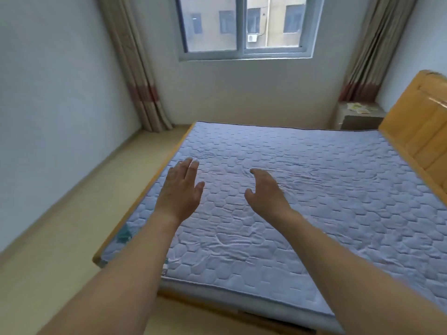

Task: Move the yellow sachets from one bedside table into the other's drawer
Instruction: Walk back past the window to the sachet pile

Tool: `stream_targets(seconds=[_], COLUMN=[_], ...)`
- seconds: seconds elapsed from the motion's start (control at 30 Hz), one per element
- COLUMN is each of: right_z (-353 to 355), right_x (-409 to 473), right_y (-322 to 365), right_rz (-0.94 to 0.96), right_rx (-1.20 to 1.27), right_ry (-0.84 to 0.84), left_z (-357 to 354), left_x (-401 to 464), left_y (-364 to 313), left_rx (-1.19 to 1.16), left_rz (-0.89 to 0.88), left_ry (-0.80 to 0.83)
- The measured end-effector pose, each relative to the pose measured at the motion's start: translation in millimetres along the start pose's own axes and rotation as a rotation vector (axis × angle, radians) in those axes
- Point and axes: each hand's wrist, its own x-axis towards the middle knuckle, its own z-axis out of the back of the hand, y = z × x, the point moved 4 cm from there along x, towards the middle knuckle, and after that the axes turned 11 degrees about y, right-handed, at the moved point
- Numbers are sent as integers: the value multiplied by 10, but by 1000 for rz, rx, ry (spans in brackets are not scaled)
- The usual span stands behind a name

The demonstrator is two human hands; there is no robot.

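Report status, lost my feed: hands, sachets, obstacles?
Both hands, left and right, open, empty. Yellow sachets on far bedside table. Bed lies between.

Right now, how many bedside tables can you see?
1. The bedside table stands in the far right corner beside the headboard, yellow sachets on top. The other is out of view.

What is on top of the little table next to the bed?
Yellow sachets lie scattered on the bedside table. Their exact number is too blurry to tell, and the table's lower part is hidden behind the mattress.
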Motion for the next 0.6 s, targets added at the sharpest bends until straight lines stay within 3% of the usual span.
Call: stream_targets(seconds=[0.3, 0.6], right_z=[-1975, -3399], right_x=[551, 1187], right_y=[2841, 4663], right_rz=[408, 594], right_rx=[-63, -122], right_ry=[199, 338], left_z=[1055, 1573], left_x=[-1516, -2312], left_y=[2952, 4964], left_rx=[72, 47], left_rz=[394, 644], left_ry=[-136, -175])
